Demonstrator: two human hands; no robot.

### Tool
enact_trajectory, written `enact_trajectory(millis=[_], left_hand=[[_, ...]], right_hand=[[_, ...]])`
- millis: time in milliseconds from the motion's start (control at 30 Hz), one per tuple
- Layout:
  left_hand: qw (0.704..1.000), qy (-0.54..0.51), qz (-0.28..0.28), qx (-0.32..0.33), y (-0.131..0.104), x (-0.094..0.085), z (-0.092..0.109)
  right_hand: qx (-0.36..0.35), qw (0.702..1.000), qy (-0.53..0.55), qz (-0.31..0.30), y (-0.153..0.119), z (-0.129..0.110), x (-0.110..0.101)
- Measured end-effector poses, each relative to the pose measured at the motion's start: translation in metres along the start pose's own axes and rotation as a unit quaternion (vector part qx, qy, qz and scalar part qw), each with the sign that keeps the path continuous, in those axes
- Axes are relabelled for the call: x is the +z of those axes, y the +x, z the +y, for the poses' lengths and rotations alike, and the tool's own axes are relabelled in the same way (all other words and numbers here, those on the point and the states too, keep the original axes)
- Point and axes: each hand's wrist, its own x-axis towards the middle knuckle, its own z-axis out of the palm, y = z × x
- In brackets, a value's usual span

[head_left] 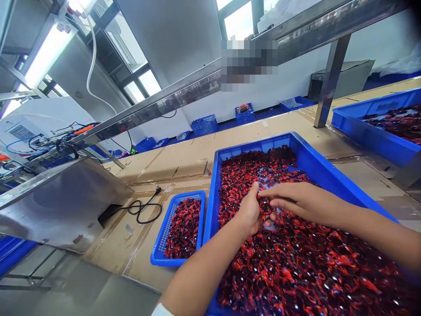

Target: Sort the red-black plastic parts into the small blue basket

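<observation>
A large blue bin [315,160] in front of me is filled with small red-and-black parts [296,263]. My left hand [251,210] is curled around a few of these parts above the heap. My right hand [296,199] reaches across from the right, its fingertips touching the parts held in the left hand. Both hands meet over the middle of the bin. To the left stands a small blue mesh basket [164,237] holding more of the same parts.
Cardboard sheets [184,162] cover the table. A steel machine housing [59,202] with a black cable [144,210] sits at left. Another blue bin of parts [368,131] is at far right, behind a steel post [329,83]. Blue crates [204,125] line the back wall.
</observation>
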Motion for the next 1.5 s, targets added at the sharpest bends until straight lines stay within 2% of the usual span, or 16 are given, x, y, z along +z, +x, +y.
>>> enact_trajectory(millis=[133, 233, 400, 500, 600, 900, 1067, 1200, 1267, 1300, 1433, 1500], left_hand=[[1.000, 0.020, 0.024, -0.002, 0.002, 0.001, -0.004], [1.000, 0.021, 0.023, 0.000, 0.001, 0.003, -0.005], [1.000, 0.004, -0.015, 0.002, -0.006, 0.003, 0.002], [0.998, -0.032, -0.061, -0.011, -0.010, -0.002, 0.007], [0.995, -0.052, -0.086, -0.023, -0.011, -0.006, 0.008], [0.996, -0.035, -0.076, -0.009, -0.006, -0.006, 0.005], [0.996, -0.007, -0.087, -0.025, -0.005, -0.006, 0.005], [0.997, -0.014, -0.071, -0.036, -0.007, -0.003, 0.006], [0.997, -0.017, -0.062, -0.035, -0.009, -0.001, 0.007], [0.998, -0.018, -0.059, -0.034, -0.010, -0.001, 0.008], [0.998, -0.007, -0.048, -0.036, -0.012, 0.002, 0.011], [0.998, 0.004, -0.046, -0.036, -0.013, 0.003, 0.012]], right_hand=[[-0.045, 0.994, -0.100, -0.025, -0.006, 0.003, 0.003], [-0.041, 0.992, -0.117, -0.014, -0.008, 0.001, 0.005], [0.047, 0.997, -0.030, 0.046, -0.001, -0.011, -0.001], [0.101, 0.991, 0.056, 0.073, 0.001, -0.018, -0.006], [0.126, 0.981, 0.109, 0.097, 0.001, -0.021, -0.010], [0.105, 0.980, 0.104, 0.131, 0.000, -0.023, -0.010], [0.103, 0.979, 0.104, 0.140, 0.002, -0.025, -0.008], [0.115, 0.976, 0.112, 0.146, 0.001, -0.021, -0.006], [0.155, 0.961, 0.182, 0.142, 0.001, -0.019, -0.006], [0.184, 0.943, 0.246, 0.131, 0.001, -0.017, -0.006], [0.267, 0.833, 0.482, 0.056, 0.002, -0.013, -0.014], [0.289, 0.806, 0.513, 0.050, 0.003, -0.011, -0.015]])
